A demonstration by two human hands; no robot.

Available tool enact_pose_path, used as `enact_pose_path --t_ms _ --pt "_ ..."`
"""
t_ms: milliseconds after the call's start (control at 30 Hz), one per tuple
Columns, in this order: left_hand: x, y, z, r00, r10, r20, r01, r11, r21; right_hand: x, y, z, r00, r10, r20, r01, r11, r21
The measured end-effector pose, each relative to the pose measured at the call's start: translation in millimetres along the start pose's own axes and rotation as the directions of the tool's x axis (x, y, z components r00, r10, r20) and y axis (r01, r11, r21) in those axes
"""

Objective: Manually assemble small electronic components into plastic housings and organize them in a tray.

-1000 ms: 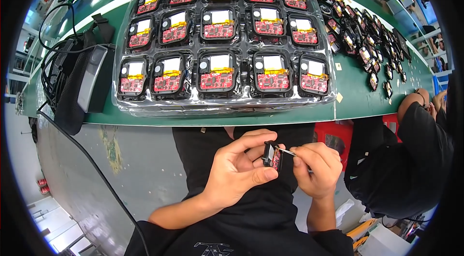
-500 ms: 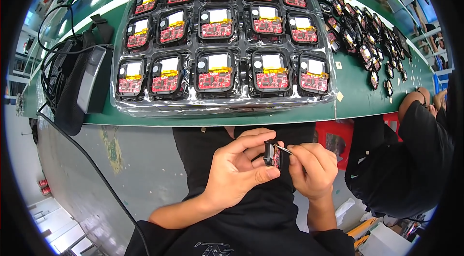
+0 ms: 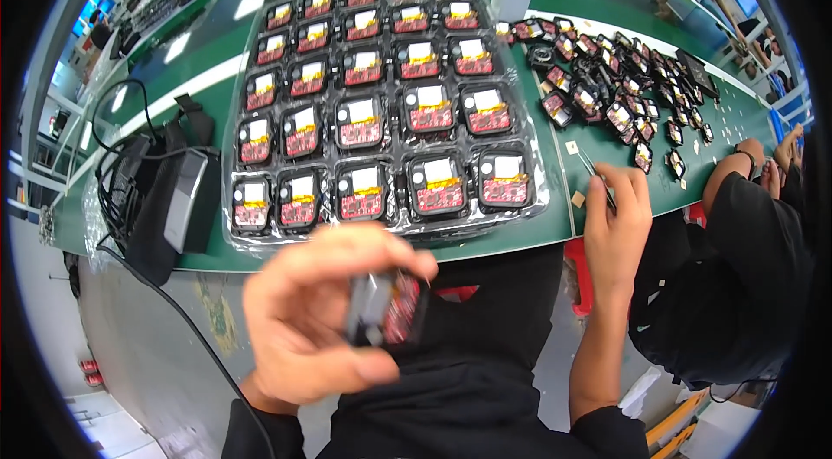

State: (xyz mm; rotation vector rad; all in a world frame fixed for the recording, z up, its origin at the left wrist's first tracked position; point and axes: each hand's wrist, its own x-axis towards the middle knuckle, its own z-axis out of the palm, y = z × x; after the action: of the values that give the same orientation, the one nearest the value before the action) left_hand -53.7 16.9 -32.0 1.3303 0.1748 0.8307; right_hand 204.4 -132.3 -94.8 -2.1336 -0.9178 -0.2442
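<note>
Module [image 3: 400, 310] sits pinched in left hand [image 3: 290, 329], well apart from right hand [image 3: 617, 229] pinching tweezers [image 3: 588, 164].

From the person's head, one wide fisheye camera looks down and forward, having the left hand [image 3: 303, 312] quite near and the green workbench [image 3: 559, 218] farther beyond it.

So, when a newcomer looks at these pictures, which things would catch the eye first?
Probably the clear plastic tray on the green table, with its rows of small black devices. Next, the left hand, large at lower centre, gripping a blurred device. Right of the tray lies a loose pile, and nearer, the right hand holds tweezers.
</note>
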Motion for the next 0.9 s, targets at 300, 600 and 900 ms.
enact_pose_path --t_ms 300,600,900 --pt "150.1 38.5 3.1 0.992 -0.041 0.115 -0.019 0.878 0.478 24.9 -8.7 30.1 0.998 -0.032 0.055 0.046 0.959 -0.280" --pt "268.8 -23.8 -51.2 0.992 -0.042 0.119 -0.099 0.321 0.942 25.4 -11.1 26.2 0.999 -0.008 0.046 0.016 0.982 -0.188" --pt "273.5 -53.2 -63.6 0.929 -0.008 0.369 -0.368 0.056 0.928 26.8 -13.0 24.9 0.998 -0.060 0.015 0.061 0.989 -0.138"
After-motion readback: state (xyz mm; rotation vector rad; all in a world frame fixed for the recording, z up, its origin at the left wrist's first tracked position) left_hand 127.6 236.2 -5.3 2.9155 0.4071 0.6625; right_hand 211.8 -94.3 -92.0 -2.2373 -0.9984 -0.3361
